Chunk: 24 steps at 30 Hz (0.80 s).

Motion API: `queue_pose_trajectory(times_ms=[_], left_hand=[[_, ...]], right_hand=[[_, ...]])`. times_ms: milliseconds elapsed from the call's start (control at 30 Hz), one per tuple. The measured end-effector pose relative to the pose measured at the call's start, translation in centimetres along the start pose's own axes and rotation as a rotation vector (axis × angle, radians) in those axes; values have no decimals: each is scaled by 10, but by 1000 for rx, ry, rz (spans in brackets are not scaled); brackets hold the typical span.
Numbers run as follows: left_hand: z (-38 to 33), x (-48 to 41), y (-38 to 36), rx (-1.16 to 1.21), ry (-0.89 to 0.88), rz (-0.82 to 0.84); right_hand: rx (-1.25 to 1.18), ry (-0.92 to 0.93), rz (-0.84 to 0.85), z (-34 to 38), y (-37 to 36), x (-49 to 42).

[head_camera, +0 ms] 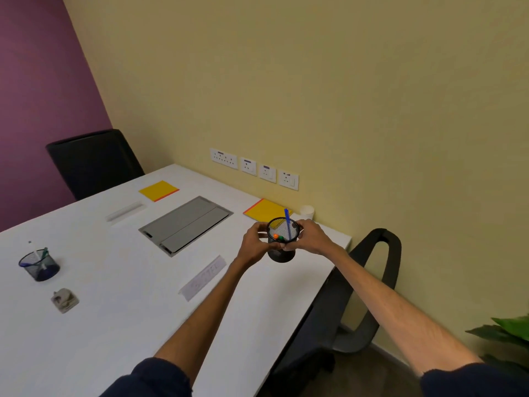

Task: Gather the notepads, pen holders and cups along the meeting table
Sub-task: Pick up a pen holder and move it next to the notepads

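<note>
Near the right edge of the surface point(114, 310), our left hand point(254, 242) and right hand point(312, 239) have fingers clamped round the black pen holder point(282, 250). Risk: if we tilt it, the blue pen point(287, 223) slides out. Count: 2 notepads, far notepad point(159, 190) and near notepad point(264, 211); 2 holders, incl. blue holder point(39, 266); 1 cup stack point(307, 212).

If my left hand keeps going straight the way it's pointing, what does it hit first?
The left hand holds the black pen holder; next in line is probably the yellow notepad just behind that, though depth is unclear.
</note>
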<state>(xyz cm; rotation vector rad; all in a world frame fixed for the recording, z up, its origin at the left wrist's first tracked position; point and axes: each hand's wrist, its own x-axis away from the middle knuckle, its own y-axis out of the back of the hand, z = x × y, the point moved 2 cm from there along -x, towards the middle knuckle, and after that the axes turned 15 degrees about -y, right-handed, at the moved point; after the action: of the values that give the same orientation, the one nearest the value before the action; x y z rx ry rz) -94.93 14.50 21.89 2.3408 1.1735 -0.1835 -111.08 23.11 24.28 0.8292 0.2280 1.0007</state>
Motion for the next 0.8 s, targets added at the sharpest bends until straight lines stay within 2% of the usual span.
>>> queue_pose_trajectory(times_ms=[500, 800], left_hand=[[44, -70, -34, 8, 166, -67], [63, -119, -103, -79, 283, -180]], right_hand=[[55, 70, 136, -21, 5, -111], [95, 164, 297, -73, 30, -201]])
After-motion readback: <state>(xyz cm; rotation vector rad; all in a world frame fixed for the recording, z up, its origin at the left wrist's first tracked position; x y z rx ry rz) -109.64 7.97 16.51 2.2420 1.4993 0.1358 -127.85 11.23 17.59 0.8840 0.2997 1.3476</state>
